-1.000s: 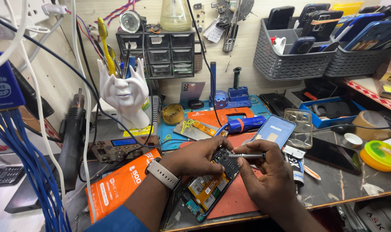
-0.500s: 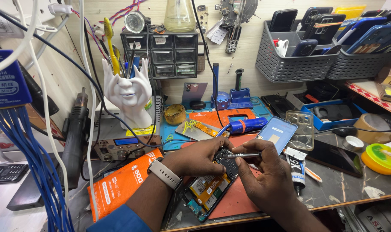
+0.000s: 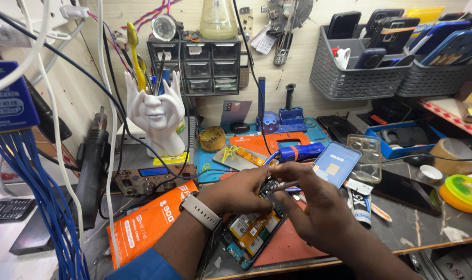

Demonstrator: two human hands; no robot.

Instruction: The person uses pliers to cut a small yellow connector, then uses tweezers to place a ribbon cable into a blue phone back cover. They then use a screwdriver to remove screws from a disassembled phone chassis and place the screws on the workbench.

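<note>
Where clutter crowds (every side), opened phone (image 3: pixel 249 233).

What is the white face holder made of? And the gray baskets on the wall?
The white face-shaped holder looks like glazed ceramic, maybe hard plastic: it is smooth, with soft shiny highlights on its rounded shape. The gray baskets look like matte plastic: their walls are a molded grid of small holes, all one even dull color.

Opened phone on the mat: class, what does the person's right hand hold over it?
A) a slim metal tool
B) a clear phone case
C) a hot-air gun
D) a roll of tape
A: the right hand grips a slim metal tool whose tip meets the opened phone, steadied by the left hand.
</note>
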